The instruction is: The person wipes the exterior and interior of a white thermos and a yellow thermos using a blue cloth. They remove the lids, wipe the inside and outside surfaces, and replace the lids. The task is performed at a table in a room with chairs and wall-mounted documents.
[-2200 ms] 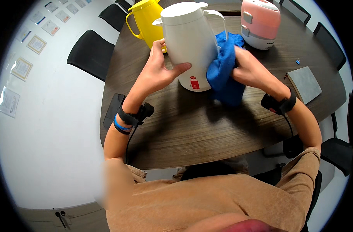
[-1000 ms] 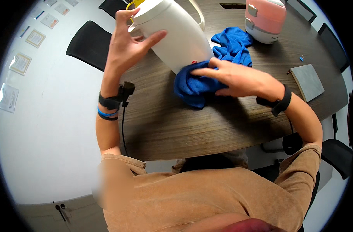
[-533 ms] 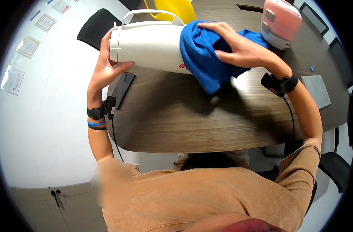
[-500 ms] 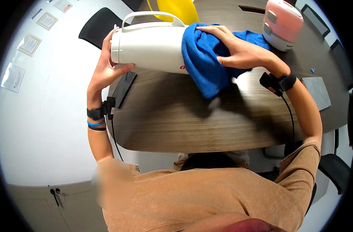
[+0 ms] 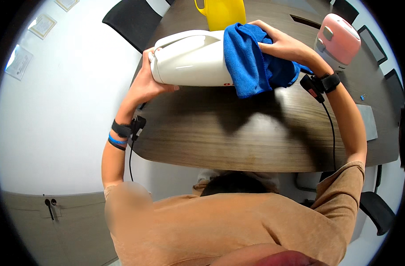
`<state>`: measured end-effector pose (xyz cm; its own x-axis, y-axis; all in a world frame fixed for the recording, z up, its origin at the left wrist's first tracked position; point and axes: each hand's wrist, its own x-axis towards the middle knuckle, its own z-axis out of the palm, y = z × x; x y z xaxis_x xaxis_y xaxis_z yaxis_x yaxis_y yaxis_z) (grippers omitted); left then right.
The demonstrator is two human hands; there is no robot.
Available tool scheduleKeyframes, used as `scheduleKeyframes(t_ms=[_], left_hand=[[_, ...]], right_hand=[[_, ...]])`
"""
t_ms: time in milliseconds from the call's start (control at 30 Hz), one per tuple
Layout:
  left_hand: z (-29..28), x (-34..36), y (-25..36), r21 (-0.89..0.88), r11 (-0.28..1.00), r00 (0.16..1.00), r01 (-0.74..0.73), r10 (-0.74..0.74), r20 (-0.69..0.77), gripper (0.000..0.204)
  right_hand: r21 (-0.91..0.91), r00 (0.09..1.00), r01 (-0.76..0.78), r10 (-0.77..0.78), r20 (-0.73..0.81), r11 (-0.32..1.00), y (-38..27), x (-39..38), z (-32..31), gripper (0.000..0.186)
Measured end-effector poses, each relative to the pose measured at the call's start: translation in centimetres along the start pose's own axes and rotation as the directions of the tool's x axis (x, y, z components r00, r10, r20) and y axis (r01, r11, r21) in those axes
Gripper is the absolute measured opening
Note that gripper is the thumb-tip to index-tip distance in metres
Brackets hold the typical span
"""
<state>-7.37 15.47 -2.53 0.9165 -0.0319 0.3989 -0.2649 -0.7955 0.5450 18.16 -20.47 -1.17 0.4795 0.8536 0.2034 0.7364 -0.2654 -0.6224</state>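
A white vacuum jug (image 5: 191, 62) lies on its side in the air above the table, its handle (image 5: 184, 37) along the far upper side. My left hand (image 5: 147, 84) grips the left end, thumb beneath and fingers mostly hidden behind it. A blue cloth (image 5: 249, 62) wraps the right end of the jug and hangs below it. My right hand (image 5: 289, 46) is closed on the cloth, pressing it around that end, which the cloth hides.
The wooden table (image 5: 202, 133) spreads beneath. Beyond the jug stands a yellow pitcher-like thing (image 5: 224, 15) with a handle. A pink and white appliance (image 5: 340, 37) stands at the far right, with a grey flat item (image 5: 367, 122) nearer. A black chair (image 5: 131, 22) is at the far left.
The jug has shifted right in the picture and rolled slightly, its handle now lying closer against the body. The cloth, still in my right hand, is bunched higher around the end.
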Motion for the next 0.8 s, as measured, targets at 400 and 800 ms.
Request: scheduleKeyframes(t_ms=[400, 800], left_hand=[[-1.6, 1.5, -1.2, -0.163, 0.985, 0.99, 0.064, -0.042, 0.137, 0.104], [-4.1, 2.8, -1.1, 0.052, 0.995, 0.924, -0.083, 0.057, 0.378, 0.118]], right_hand=[[-0.118, 0.974, 0.224, -0.219, 0.052, 0.968, -5.5, -2.6, 1.3, 0.12], [-0.331, 0.955, 0.275, -0.296, -0.011, 0.902, -7.3, -4.5, 3.1, 0.118]])
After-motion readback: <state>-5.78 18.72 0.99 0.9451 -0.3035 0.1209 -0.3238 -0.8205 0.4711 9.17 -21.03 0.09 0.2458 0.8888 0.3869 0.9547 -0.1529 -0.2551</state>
